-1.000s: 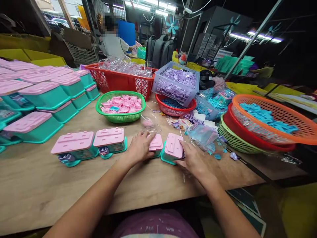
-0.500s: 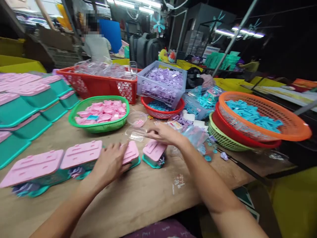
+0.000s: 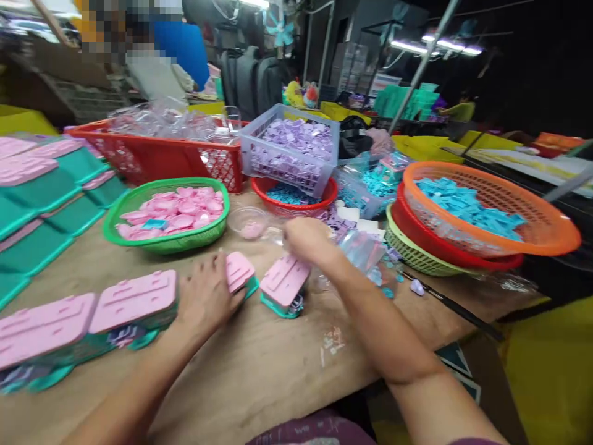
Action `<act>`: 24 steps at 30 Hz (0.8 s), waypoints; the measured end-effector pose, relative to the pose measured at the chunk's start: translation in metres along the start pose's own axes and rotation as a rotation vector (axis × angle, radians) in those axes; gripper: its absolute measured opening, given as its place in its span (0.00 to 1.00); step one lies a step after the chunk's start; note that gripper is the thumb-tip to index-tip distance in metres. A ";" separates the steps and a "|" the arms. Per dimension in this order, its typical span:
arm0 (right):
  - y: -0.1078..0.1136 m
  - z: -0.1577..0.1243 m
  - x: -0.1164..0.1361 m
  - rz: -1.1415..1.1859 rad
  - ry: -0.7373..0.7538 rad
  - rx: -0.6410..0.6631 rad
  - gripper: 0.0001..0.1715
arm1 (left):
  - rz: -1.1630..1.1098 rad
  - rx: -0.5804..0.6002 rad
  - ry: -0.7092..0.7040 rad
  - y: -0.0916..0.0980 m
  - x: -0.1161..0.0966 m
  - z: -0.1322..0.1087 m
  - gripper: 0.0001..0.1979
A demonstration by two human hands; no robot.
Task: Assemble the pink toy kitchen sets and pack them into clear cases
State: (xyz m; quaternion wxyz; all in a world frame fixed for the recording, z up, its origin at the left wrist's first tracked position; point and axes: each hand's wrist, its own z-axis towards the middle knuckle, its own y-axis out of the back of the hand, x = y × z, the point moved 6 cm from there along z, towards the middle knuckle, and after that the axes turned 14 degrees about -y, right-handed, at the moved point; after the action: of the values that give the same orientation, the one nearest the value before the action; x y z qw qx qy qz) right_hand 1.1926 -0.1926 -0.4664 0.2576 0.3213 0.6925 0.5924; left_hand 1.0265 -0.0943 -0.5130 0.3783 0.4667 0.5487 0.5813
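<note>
My left hand [image 3: 206, 293] is around the left end of a small box with a pink lid and teal base [image 3: 239, 272], thumb along its near side and fingers over the far side. A second pink-and-teal box [image 3: 283, 278] stands at an angle just to the right, with dark pieces showing at its side. Above its far end is my right hand [image 3: 308, 240], its fingers curled in; whatever they hold is hidden. Two more such boxes [image 3: 134, 300] stand in a row left of my left hand. A clear round tub [image 3: 250, 224] with small pink pieces is behind the boxes.
Pink parts fill a green basket [image 3: 167, 244]. Behind are a red crate [image 3: 171, 161] of clear plastic, a crate of purple pieces [image 3: 291, 151] and a red bowl [image 3: 296, 207]. Stacked baskets, the top one orange [image 3: 546, 216], hold blue pieces. Teal boxes [image 3: 69, 204] are piled left.
The view has shifted, so most things lie further left. My right hand's fingers, stretched leftward before, are now curled in. My left hand has slid off the box's top toward its left end.
</note>
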 end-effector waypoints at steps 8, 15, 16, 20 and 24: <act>-0.048 0.013 -0.117 -0.179 -0.405 0.010 0.18 | -0.178 0.116 -0.213 0.017 0.022 0.020 0.51; -0.036 -0.031 -0.062 0.224 0.265 -0.006 0.41 | -0.109 0.365 -0.473 0.020 0.036 0.036 0.35; -0.038 -0.042 -0.048 0.260 0.384 0.062 0.46 | -0.052 0.338 -0.480 0.023 0.039 0.040 0.36; -0.056 -0.061 -0.016 0.226 0.434 0.144 0.54 | -0.069 0.264 -0.276 0.030 0.049 0.047 0.33; -0.064 -0.056 -0.001 0.217 0.293 0.051 0.55 | -0.132 0.139 0.004 0.028 0.045 0.049 0.50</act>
State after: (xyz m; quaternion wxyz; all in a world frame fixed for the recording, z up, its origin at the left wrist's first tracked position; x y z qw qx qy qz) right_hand 1.1431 -0.2361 -0.5206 0.0803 0.3109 0.6988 0.6392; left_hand 1.0635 -0.0407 -0.4811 0.3812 0.4537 0.6181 0.5165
